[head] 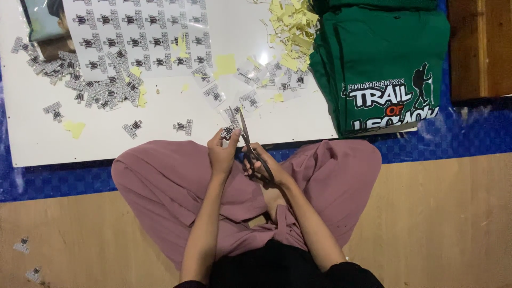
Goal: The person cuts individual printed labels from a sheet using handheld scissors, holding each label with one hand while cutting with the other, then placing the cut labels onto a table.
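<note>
Two hands work above the lap: left hand [221, 154] pinches a small printed sticker cutout [230, 132]; right hand [262, 165] grips dark metal scissors [250, 146]. Folded green shirts [384, 64], yellow paper scraps [292, 26] and loose cutouts [101, 88] crowd the white board [298, 114].

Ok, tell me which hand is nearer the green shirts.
Right. The right hand holds the scissors on the side toward the green shirts; the left hand, pinching a small sticker, sits farther from them.

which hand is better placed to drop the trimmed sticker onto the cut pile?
Left, likely. The left hand already pinches the small black-and-white printed sticker, and the grey heap of cut stickers lies on its side. The right hand grips the dark-handled scissors.
</note>
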